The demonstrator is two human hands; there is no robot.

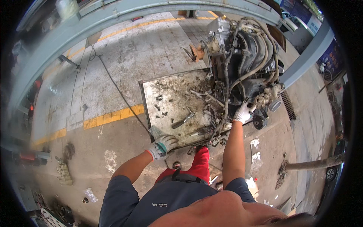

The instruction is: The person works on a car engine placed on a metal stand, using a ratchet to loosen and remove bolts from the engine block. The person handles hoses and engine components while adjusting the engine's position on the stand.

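Observation:
A large engine with hoses and cables stands at the right side of a grimy metal tray. My right hand, in a white glove, reaches to the engine's near side. Its fingers are bent among the dark parts, and what they grip is hidden. At the tray's near left corner lies my left hand, in a white and green glove, fingers stretched out over the edge. Just beyond it is a translucent piece of plastic. On the tray lie a dark-handled tool and several small black parts.
A black cable runs across the floor to the tray. Grey lift posts and a beam frame the far side. To the right are a floor grate and a mop. An orange-brown piece lies beyond the tray.

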